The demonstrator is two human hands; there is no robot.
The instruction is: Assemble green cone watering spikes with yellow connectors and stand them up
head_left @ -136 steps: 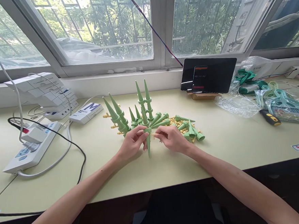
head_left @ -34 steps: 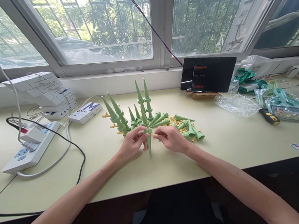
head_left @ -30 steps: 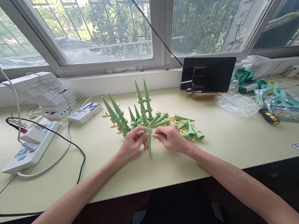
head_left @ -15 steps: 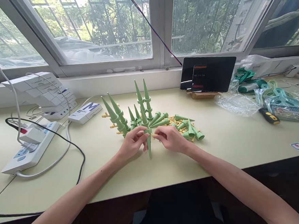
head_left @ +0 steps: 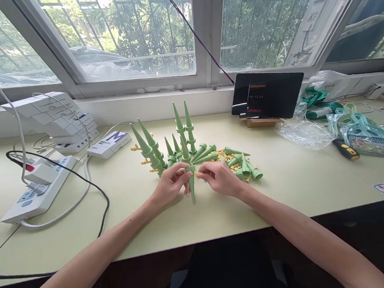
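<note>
My left hand pinches the collar of a green cone-shaped spike, which points down toward the table's near side. Just to its right, my right hand pinches a small yellow connector against the side of that spike's collar. Behind my hands stand several assembled green spikes, tips up. A heap of loose green spikes and yellow connectors lies behind my right hand.
A white power strip with plugs and black and white cables sits at the left, next to stacked white boxes. A tablet and phone lean at the window. Plastic bags of teal parts and a screwdriver lie at right.
Nothing has visibly changed apart from a slight shift of the camera; both hands keep the same grip on the spike and connector.
</note>
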